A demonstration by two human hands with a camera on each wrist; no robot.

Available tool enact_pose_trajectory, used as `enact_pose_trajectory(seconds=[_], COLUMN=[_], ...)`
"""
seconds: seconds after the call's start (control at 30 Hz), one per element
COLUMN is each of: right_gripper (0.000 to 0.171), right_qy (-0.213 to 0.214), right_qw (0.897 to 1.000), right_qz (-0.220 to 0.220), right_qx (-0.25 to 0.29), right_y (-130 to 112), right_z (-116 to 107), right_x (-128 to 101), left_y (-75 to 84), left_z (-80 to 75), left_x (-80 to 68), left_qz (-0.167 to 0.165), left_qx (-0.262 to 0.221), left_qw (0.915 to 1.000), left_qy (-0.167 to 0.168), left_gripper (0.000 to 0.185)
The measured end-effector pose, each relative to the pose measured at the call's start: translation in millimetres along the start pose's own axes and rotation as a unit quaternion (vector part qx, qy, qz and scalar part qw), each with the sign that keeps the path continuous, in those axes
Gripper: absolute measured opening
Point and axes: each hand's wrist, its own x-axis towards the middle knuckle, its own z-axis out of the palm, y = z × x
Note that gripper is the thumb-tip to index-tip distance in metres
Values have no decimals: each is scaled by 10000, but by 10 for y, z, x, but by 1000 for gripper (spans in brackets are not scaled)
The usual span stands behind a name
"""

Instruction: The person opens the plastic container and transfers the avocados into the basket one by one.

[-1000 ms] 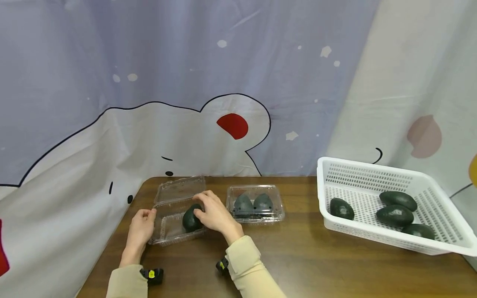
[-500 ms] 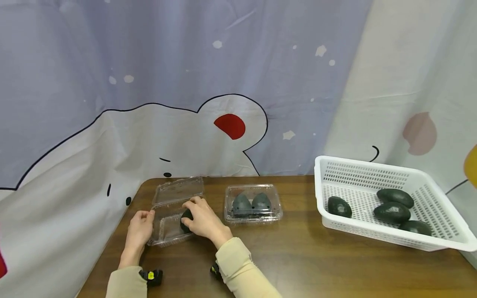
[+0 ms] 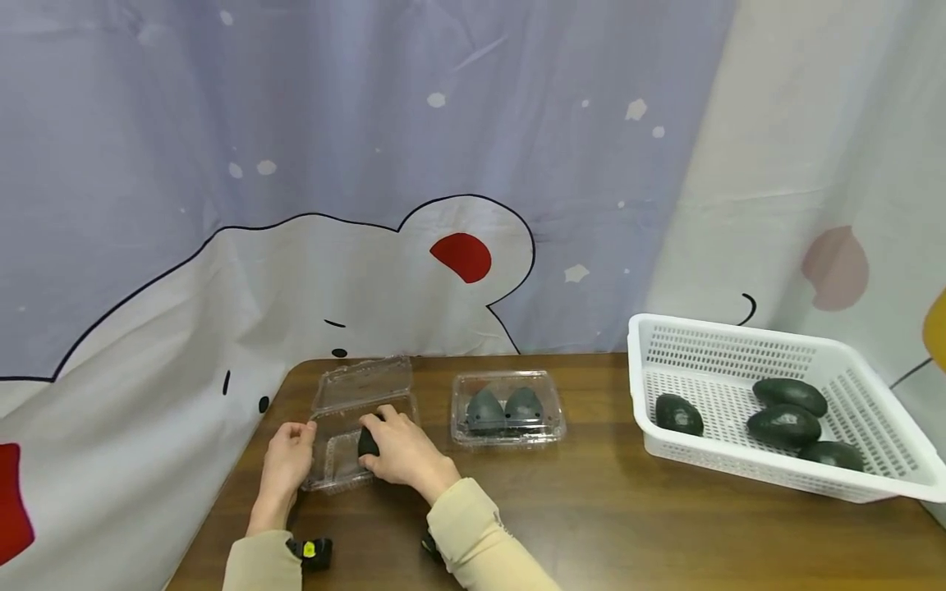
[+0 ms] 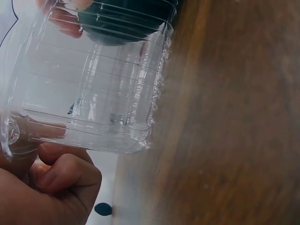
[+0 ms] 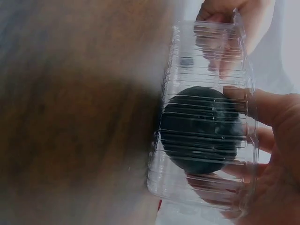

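An open clear plastic clamshell box (image 3: 336, 455) lies at the table's back left, its lid (image 3: 362, 382) folded back. My right hand (image 3: 399, 454) reaches into the box and grips a dark avocado (image 3: 367, 442), seen through the ribbed wall (image 5: 201, 129). My left hand (image 3: 287, 461) pinches the box's left rim (image 4: 18, 133), with the avocado (image 4: 124, 21) at the box's other end. A shut clamshell box (image 3: 507, 408) with two avocados sits to the right.
A white perforated basket (image 3: 709, 336) at the right holds several avocados (image 3: 783, 425). A printed curtain hangs right behind the brown table (image 3: 628, 525). Bare tabletop lies between the boxes and the basket.
My right hand has moved the avocado leftward and lower inside the open box. My left hand stays on the box's left rim.
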Motion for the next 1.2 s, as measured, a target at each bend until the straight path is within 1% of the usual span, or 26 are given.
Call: enact_pose_trajectory(seconds=[0.27, 0.43, 0.63, 0.83, 1.07, 1.2], right_gripper=[54, 55, 51, 51, 49, 50], right_qy=[-96, -84, 190, 453, 523, 607], right_qw=[9998, 9998, 9986, 9955, 9946, 9931], right_qz=[-152, -182, -378, -616, -700, -753], right_qx=[-107, 15, 312, 560, 567, 660], right_y=[-16, 2, 25, 30, 50, 63], right_z=[24, 24, -30, -164, -270, -334], right_x=[-10, -8, -25, -63, -84, -90], left_y=[13, -2, 9, 17, 19, 19], left_z=[52, 57, 47, 35, 47, 42], left_x=[-5, -4, -3, 3, -6, 4], left_qz=[3, 7, 46, 11, -44, -8], left_qx=[29, 59, 38, 80, 107, 72], left_qw=[10000, 10000, 10000, 10000, 9999, 10000], left_qy=[47, 40, -8, 3, 20, 37], left_gripper=[47, 46, 48, 46, 45, 44])
